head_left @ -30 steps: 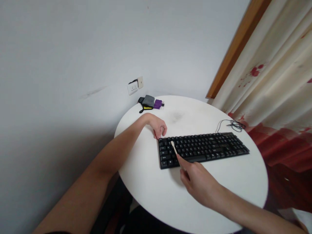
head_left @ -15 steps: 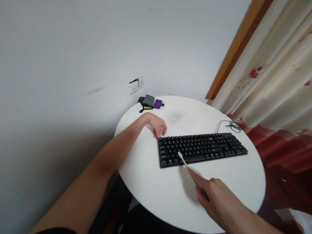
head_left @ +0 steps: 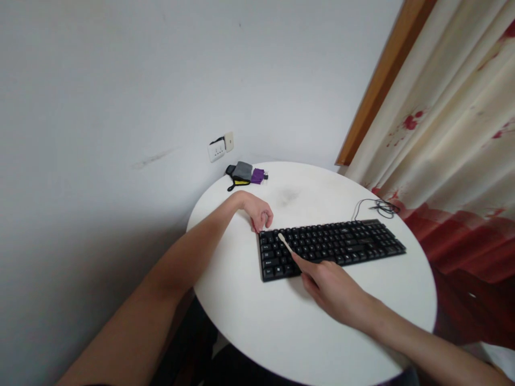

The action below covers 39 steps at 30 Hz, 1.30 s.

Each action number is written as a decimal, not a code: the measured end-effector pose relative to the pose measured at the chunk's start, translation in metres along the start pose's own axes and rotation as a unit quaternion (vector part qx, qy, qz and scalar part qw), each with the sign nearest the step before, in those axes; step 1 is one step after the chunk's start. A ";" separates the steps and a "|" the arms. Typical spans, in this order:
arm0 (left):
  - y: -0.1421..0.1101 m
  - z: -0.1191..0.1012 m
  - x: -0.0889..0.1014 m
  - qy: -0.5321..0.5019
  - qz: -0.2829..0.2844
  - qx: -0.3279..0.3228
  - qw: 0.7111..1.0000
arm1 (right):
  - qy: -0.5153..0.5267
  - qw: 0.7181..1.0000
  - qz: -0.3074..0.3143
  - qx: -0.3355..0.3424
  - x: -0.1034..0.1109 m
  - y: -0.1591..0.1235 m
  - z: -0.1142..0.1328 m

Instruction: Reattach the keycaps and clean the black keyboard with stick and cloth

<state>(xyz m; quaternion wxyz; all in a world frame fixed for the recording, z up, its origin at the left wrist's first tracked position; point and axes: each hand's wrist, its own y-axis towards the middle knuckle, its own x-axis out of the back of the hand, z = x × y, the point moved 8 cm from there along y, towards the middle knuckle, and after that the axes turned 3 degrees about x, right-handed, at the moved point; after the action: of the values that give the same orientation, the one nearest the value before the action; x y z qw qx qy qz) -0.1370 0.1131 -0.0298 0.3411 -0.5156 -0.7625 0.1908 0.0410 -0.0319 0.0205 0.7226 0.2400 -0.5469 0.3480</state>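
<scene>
Right hand [head_left: 335,288] is pinching a toothbrush [head_left: 285,243], grip of left hand [head_left: 256,209] unclear; beneath both, a table [head_left: 298,329] is bearing a keyboard [head_left: 332,243].

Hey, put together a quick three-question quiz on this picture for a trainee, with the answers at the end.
1. Multiple choice: what does the right hand hold?
A) a pair of scissors
B) a thin pale brush
C) a mug
2. True or false: the left hand is at the far left corner of the keyboard.
3. Fill in the blank: the coiled cable lies on the white table, beyond the keyboard's ____ end.

Key:
1. B
2. True
3. right
</scene>
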 end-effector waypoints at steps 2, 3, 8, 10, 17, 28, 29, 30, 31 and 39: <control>-0.001 -0.001 0.000 -0.003 -0.006 0.000 1.000 | 0.003 1.000 0.000 -0.005 0.004 0.011 -0.001; -0.001 -0.001 0.000 -0.002 -0.009 0.000 1.000 | 0.003 1.000 0.000 -0.008 0.005 0.014 -0.002; -0.001 -0.001 0.000 0.007 -0.010 0.000 1.000 | 0.048 0.999 -0.002 -0.005 0.005 0.008 -0.002; 0.000 -0.001 0.000 0.006 -0.005 0.001 1.000 | 0.076 0.997 -0.004 0.002 0.006 -0.004 -0.002; 0.000 -0.001 0.001 0.013 0.001 -0.010 1.000 | 0.111 0.992 0.038 -0.035 0.007 -0.049 -0.011; 0.002 0.003 0.001 0.002 0.010 -0.009 1.000 | 0.191 0.979 -0.001 -0.067 0.015 -0.065 0.003; 0.002 0.002 0.001 0.002 0.011 -0.014 1.000 | 0.188 0.980 -0.013 -0.060 0.017 -0.059 0.005; 0.002 0.001 0.001 0.003 0.010 -0.019 1.000 | 0.181 0.982 -0.025 -0.047 0.019 -0.051 0.008; 0.002 0.001 0.001 0.005 0.008 -0.023 1.000 | 0.174 0.984 -0.036 -0.028 0.020 -0.041 0.011; 0.001 0.000 0.001 0.003 0.004 -0.020 1.000 | 0.109 0.993 -0.024 0.032 0.014 0.027 0.018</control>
<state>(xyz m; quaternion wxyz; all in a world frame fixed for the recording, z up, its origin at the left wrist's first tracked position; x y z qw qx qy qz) -0.1365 0.1140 -0.0303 0.3326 -0.5258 -0.7630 0.1753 0.0111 -0.0243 0.0379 0.7779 0.2368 -0.4476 0.3722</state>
